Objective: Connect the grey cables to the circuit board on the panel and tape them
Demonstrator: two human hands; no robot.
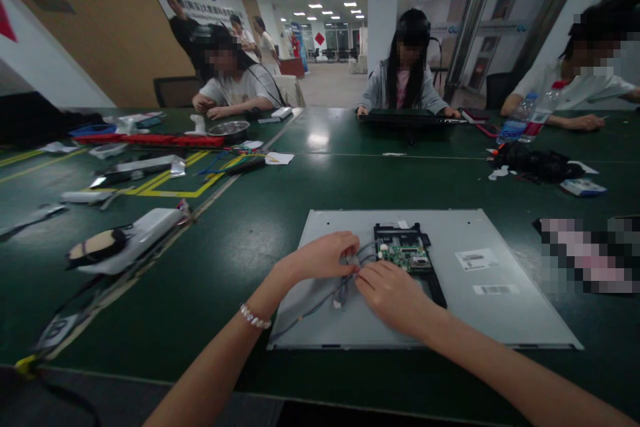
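Observation:
A flat grey metal panel [310, 327] lies on the table before me, with two white labels on its right part. On it sits a black plastic bracket [436, 288] carrying a green circuit board [397, 255]. Grey cables [311, 310] run from the board's left side across the panel. My left hand [327, 255] is closed on the cables, its fingertips pinched beside the board. My right hand [395, 293] is closed too, thumb and forefinger meeting the left fingertips at the same cables. Just what lies between the fingertips is partly hidden.
A white device with a beige pad [97, 248] lies at left. Beyond are a red strip [165, 140], a metal bowl [229, 128] and loose wires. Bottles [543, 110] and a black bundle [535, 161] stand at right. Several people sit across the table [240, 240].

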